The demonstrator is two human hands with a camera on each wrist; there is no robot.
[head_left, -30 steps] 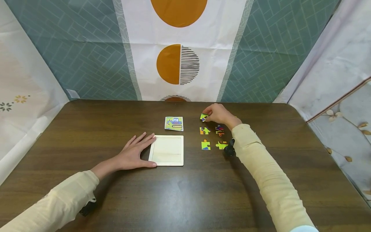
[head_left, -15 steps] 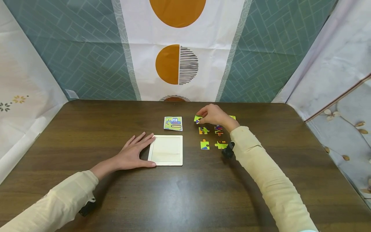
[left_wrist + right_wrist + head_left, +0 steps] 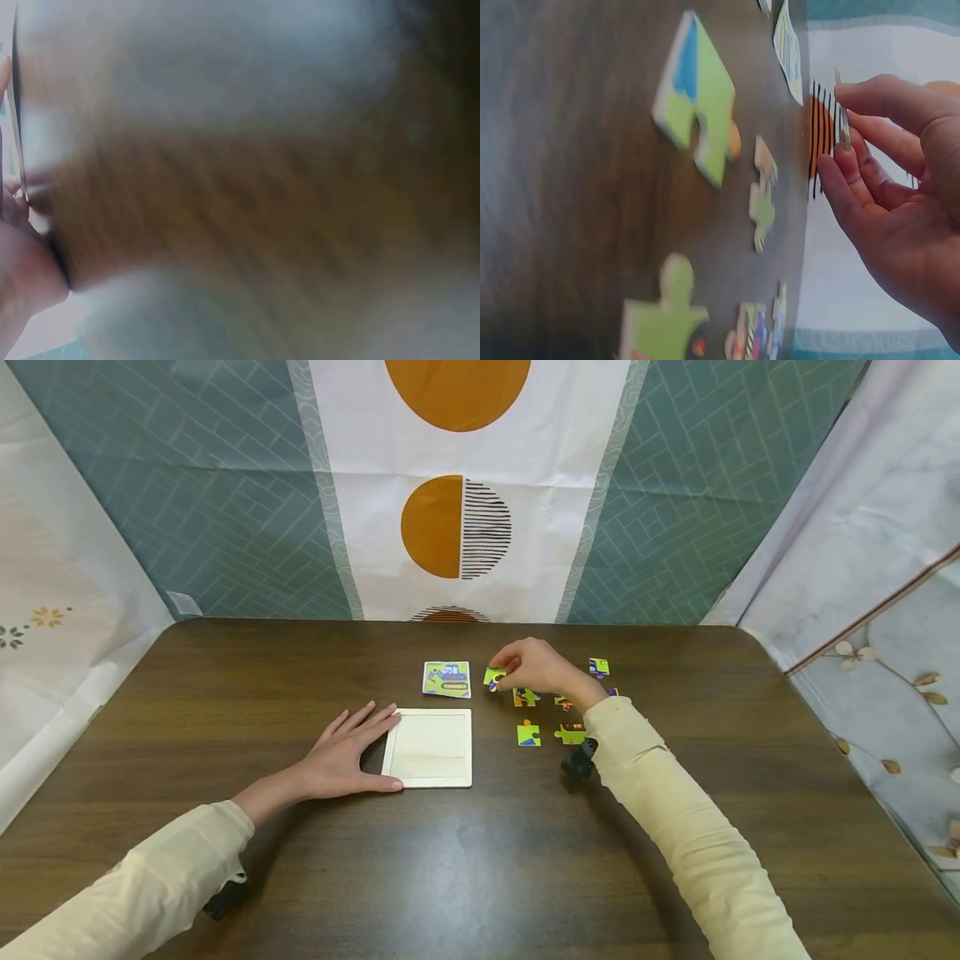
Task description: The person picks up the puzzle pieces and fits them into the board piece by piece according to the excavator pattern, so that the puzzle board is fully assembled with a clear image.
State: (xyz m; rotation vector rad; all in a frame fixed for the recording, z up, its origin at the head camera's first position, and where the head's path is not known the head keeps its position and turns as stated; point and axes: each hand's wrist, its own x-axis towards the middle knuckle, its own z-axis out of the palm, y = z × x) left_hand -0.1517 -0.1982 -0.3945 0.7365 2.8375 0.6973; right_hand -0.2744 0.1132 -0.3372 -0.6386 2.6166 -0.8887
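Note:
My left hand (image 3: 341, 764) lies with spread, straight fingers against the left side of a pale square puzzle tray (image 3: 466, 752), thumb at its near corner and fingertips at its far one. Between thumb and fingers my right hand (image 3: 538, 667) pinches a green jigsaw piece (image 3: 494, 677), held up off the table beside the picture card. The right wrist view shows that piece (image 3: 843, 109) edge-on. Several more jigsaw pieces lie below and behind the right hand, including a green-and-blue one (image 3: 528, 734) and an orange-and-green one (image 3: 526, 697). The left wrist view is mostly blurred.
A card picturing a blue digger (image 3: 446, 679) lies just beyond the tray. Two more pieces show near the right forearm: a green-and-purple one (image 3: 598, 667) and a green one (image 3: 570, 735). The brown table (image 3: 450, 877) ends at a hanging patterned cloth (image 3: 262, 527).
My right hand has carried the pinched jigsaw piece left and slightly nearer, toward the card, uncovering pieces on the right. The left hand and tray stay put.

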